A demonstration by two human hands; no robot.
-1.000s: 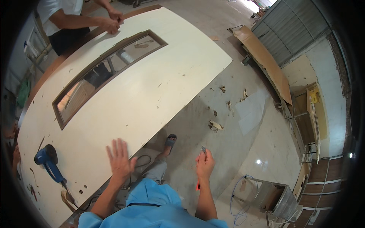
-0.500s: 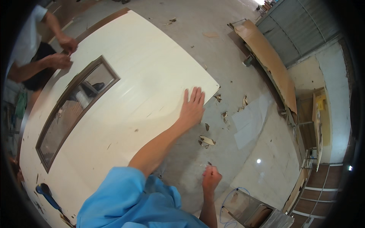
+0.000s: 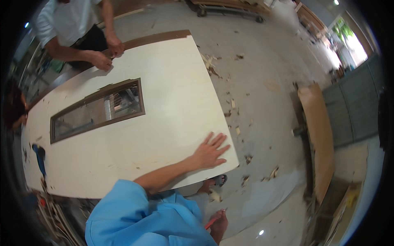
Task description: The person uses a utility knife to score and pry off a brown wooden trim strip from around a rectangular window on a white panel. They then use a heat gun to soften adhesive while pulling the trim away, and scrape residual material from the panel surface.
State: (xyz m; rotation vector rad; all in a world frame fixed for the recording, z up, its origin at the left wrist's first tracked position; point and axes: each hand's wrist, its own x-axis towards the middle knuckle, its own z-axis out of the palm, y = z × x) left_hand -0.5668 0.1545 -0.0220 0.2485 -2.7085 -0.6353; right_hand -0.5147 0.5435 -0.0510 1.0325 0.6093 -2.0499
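Note:
A large cream panel (image 3: 172, 94) lies flat in front of me, with a brown-framed window opening (image 3: 143, 96) in it. My left hand (image 3: 210, 151) rests palm down near the panel's right end, fingers spread, holding nothing. Low beside my body, off the panel's near edge, my right hand (image 3: 218, 223) is closed round a slim red tool (image 3: 211, 223). A small light tip shows above the fist; the tool's kind cannot be made out. Across the panel, a co-worker's two hands (image 3: 108, 57) are at its brown far edge.
A blue-and-black handled tool (image 3: 40, 158) lies on the panel's left end. Torn scraps (image 3: 273, 174) litter the floor on the right. Beyond stands a long brown sheet (image 3: 318, 135) on a support. Another person (image 3: 15, 106) is at the far left, and a wheeled cart (image 3: 230, 7) stands behind.
My view has swung, so the panel appears turned. My left hand stays on the panel, its fingers wider apart. My right hand appears lower, nearer my body, and the red tool now shows.

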